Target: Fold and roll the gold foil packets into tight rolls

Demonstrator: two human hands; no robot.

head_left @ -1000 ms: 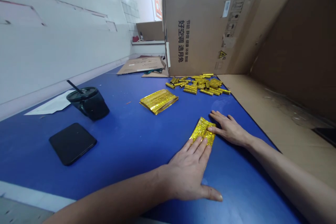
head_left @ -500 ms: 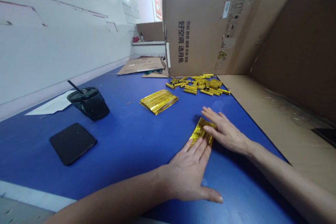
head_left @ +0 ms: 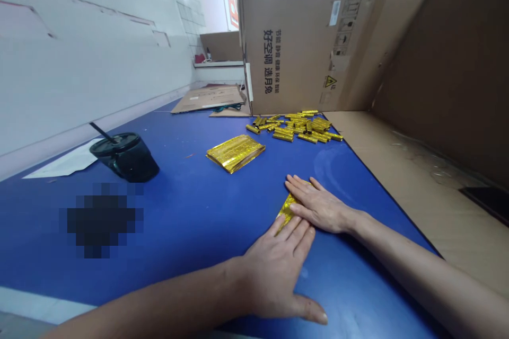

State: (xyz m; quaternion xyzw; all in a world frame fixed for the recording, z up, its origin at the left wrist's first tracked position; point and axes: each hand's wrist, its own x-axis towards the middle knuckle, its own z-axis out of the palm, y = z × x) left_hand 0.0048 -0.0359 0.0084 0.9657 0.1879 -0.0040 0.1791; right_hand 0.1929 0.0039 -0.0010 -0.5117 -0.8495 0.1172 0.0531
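Gold foil [head_left: 287, 210], left hand [head_left: 274, 270] palm-down, thumb splayed, right hand [head_left: 322, 207] flat atop.

Workshop-like place; blue worktable [head_left: 178, 217], large printed carton [head_left: 304, 47], gold rolls [head_left: 308, 127] heaped

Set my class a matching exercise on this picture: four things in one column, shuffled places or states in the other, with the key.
Things:
1. Dark cup
2. Gold rolls
3. Foil stack
4. Foil piece

Places or states:
A. Heaped beside the cardboard box
B. Partly covered by the left hand and right hand
C. With a straw sticking out
D. Lying flat between cup and rolls

Pairs: 1-C, 2-A, 3-D, 4-B
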